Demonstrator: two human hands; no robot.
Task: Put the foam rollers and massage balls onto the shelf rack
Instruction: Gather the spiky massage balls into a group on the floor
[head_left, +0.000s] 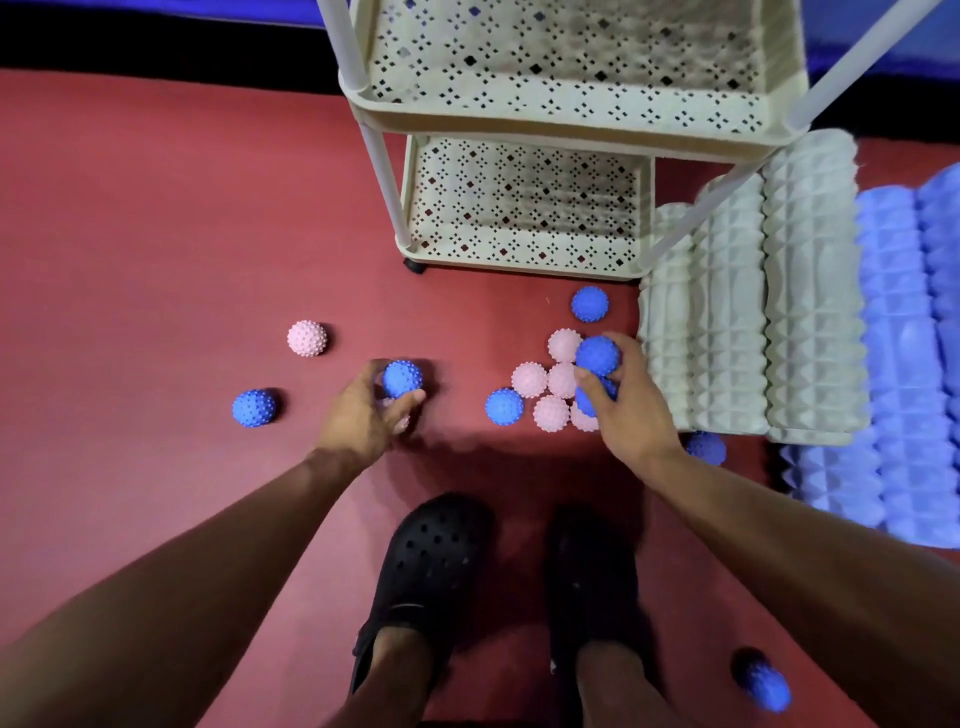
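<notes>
Two hands at work: left hand curls round a spiky blue ball, right hand grips another nubbed blue ball; ridged foam rollers at three o'clock.

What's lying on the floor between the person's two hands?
In the head view, one blue spiky ball sits on the red floor between the left hand and right hand; pink balls cluster by the right hand.

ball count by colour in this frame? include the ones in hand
Blue balls: 8, one half hidden behind the right hand
Pink balls: 7, one mostly under the left hand
Total: 15
</notes>
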